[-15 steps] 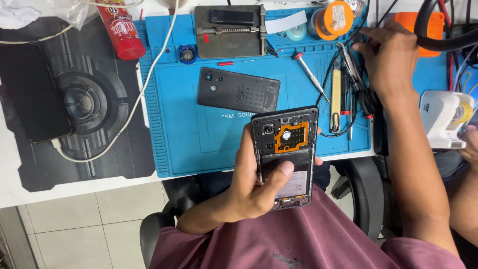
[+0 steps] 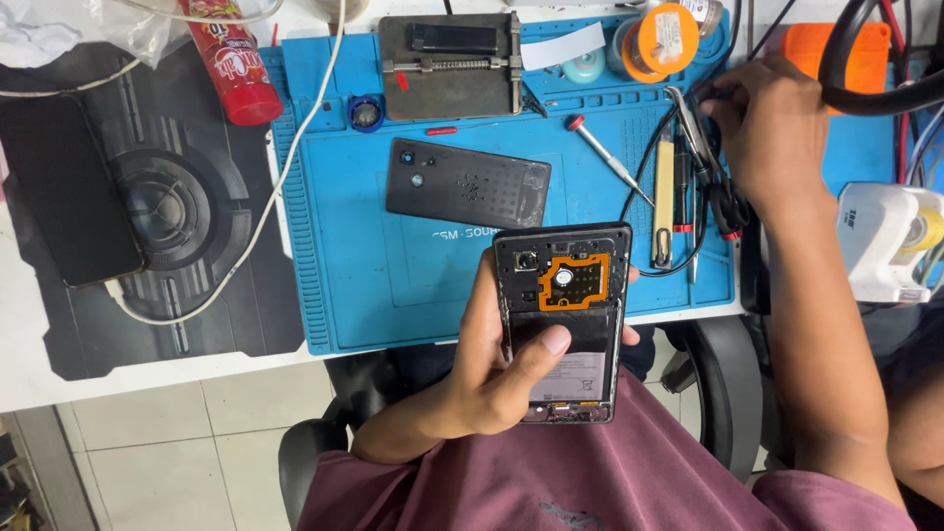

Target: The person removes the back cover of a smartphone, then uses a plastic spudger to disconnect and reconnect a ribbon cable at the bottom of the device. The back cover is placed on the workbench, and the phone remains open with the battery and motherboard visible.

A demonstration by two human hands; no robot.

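My left hand (image 2: 489, 379) grips an opened black phone (image 2: 563, 295) above my lap, with the thumb lying across the battery. The phone's back is off, so an orange flex cover and the camera hole show. Its black back cover (image 2: 467, 184) lies flat on the blue work mat (image 2: 393, 285). My right hand (image 2: 772, 138) reaches to the mat's right side, its fingertips bent down onto the top ends of a row of hand tools (image 2: 693, 177), tweezers and cutters among them. Whether those fingers hold one of the tools is hidden.
A red-tipped screwdriver (image 2: 602, 155) lies mid-mat. A metal clamp fixture (image 2: 452, 64) and an orange tape roll (image 2: 664, 39) sit at the back. A red bottle (image 2: 233, 64) and a dark phone (image 2: 64, 187) on a black mat are left. A white device (image 2: 885, 241) stands right.
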